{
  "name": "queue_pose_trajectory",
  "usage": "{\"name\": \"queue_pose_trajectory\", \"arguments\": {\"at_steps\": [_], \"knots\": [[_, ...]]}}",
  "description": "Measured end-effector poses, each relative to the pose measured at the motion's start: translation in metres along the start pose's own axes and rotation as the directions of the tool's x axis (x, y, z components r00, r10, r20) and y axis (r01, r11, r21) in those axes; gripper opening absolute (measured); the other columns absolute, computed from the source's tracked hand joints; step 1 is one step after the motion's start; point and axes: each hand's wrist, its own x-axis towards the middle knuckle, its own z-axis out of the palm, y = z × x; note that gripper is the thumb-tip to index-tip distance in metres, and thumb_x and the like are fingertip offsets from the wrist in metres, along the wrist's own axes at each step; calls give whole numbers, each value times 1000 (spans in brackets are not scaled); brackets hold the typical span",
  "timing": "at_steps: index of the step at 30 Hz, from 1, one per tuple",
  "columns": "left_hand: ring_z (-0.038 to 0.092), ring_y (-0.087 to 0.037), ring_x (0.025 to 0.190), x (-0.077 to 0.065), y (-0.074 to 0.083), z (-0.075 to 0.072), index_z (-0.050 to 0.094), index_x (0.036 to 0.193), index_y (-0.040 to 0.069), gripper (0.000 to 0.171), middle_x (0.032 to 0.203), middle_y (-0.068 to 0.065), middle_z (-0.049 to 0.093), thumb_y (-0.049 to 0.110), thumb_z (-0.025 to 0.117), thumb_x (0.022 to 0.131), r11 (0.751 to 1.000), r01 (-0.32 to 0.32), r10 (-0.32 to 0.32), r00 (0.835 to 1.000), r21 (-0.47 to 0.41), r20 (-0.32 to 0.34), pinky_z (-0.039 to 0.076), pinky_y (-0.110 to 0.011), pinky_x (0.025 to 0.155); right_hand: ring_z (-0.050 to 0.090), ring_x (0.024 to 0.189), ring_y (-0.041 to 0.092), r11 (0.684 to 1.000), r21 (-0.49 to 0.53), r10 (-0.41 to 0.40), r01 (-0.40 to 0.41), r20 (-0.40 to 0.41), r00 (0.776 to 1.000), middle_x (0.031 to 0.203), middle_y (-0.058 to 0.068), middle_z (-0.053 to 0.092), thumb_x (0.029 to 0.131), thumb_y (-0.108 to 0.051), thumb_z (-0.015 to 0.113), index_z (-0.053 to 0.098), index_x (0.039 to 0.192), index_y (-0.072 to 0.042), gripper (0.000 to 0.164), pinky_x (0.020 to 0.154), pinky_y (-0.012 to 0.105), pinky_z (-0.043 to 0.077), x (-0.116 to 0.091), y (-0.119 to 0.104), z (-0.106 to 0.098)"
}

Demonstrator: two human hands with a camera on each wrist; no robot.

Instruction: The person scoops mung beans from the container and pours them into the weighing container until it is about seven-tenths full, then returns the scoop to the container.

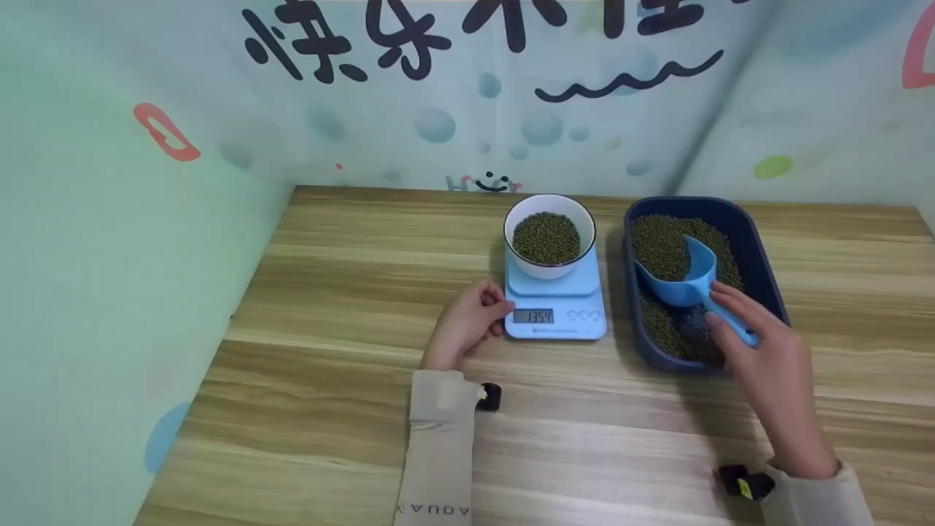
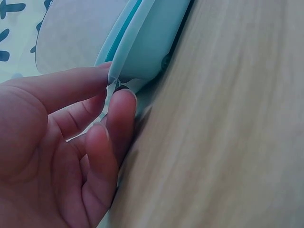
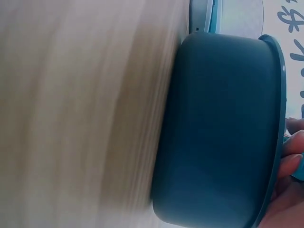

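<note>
A white bowl (image 1: 548, 269) with a dark rim, holding small green mung beans (image 1: 546, 238), stands on a light blue kitchen scale (image 1: 555, 329). The scale's display reads about 135.4. At the scale's left edge my left hand (image 1: 471, 321) pinches its side between thumb and fingertips, as the left wrist view shows up close on the scale (image 2: 152, 47). My right hand (image 1: 771, 347) grips the handle of a blue scoop (image 1: 676, 291) heaped with beans, over a dark blue tub (image 1: 763, 270) of beans. In the right wrist view the tub's wall (image 3: 218, 128) hides most of the scoop.
Scale and tub stand side by side on a wood-grain table (image 1: 329, 292), with a narrow gap between them. A printed cloth backdrop (image 1: 409, 153) rises behind the table's far edge and along its left side.
</note>
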Motion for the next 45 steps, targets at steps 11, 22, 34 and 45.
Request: {"name": "queue_pose_trajectory", "arguments": {"at_steps": [11, 22, 34, 45], "knots": [[55, -18, 58, 1, 1, 1, 53, 87, 13, 13, 73, -5, 55, 23, 62, 84, 1000, 19, -19, 1000, -11, -9, 41, -24, 46, 38, 40, 10, 989, -141, 47, -51, -34, 998, 71, 11, 58, 86, -31, 58, 57, 120, -12, 40, 38, 21, 30, 0, 3, 1], [55, -18, 60, 1, 0, 3, 52, 87, 13, 13, 74, -5, 54, 21, 61, 85, 1000, 19, -19, 1000, -23, -2, 43, -26, 51, 31, 38, 13, 961, -275, -30, 40, 40, 999, 54, 4, 43, 89, -28, 55, 51, 125, -6, 42, 36, 28, 25, 1, 2, 5], [53, -17, 56, 2, -1, 3, 52, 86, 11, 13, 70, -3, 52, 19, 62, 85, 998, -3, 2, 1000, -57, -8, 43, -25, 51, 38, 42, 19, 948, -315, -47, 51, 20, 999, 60, 13, 54, 85, -27, 60, 57, 118, -4, 41, 34, 30, 25, 1, 4, 11], [53, -17, 57, 1, 0, 2, 52, 87, 12, 12, 71, -4, 53, 21, 61, 85, 1000, 19, -20, 1000, -24, -4, 42, -25, 49, 35, 39, 19, 913, -407, 53, -17, 79, 995, 54, 6, 44, 81, -26, 54, 56, 109, 1, 39, 32, 30, 22, 3, 2, 12]]}}
